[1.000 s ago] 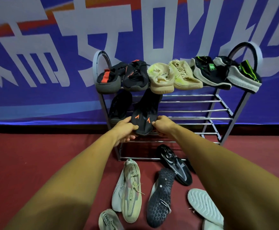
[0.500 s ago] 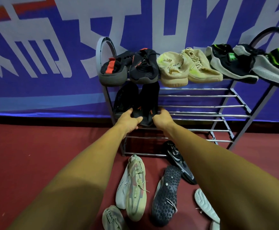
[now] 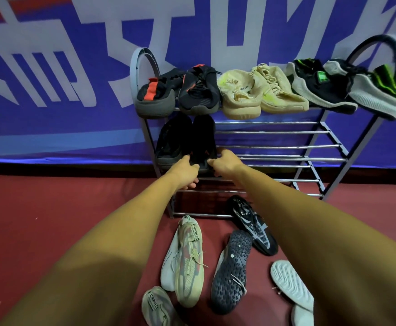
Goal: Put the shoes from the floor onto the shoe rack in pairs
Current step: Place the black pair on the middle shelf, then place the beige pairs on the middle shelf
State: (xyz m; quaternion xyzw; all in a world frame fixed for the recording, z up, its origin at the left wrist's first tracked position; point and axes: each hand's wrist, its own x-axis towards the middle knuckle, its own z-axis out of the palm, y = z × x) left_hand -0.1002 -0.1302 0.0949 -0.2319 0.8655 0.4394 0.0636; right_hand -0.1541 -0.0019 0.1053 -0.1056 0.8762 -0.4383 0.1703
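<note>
Head view: your left hand (image 3: 185, 171) and right hand (image 3: 225, 164) sit either side of the heel of the black soft-topped shoe with small orange marks (image 3: 204, 137), fingers curled onto it. The shoe lies toe-in on the mid shelf of the grey metal-rail shoe rack (image 3: 286, 159), at its left end, touching its mate, the plain black shoe (image 3: 173, 140). To finish well, I'd say: push straight back w/ both hands till the heel lines up w/ the mate's, sole flat across several rails so it can't tip thru a gap, then let go w/o dragging it out. Rack contents: top shelf has the black pair with red tabs (image 3: 180, 92) at left, the beige knit pair (image 3: 260, 92) in the middle, and the black-and-grey pair with green trim (image 3: 347, 90) at right, the last shoe overhanging the end. On the red floor (image 3: 51, 220): cream lace-up sneakers (image 3: 188, 262), dark mesh sneakers (image 3: 253, 225) (one sole-up) and white shoes (image 3: 291, 283); approx. 3 pairs to go.
</note>
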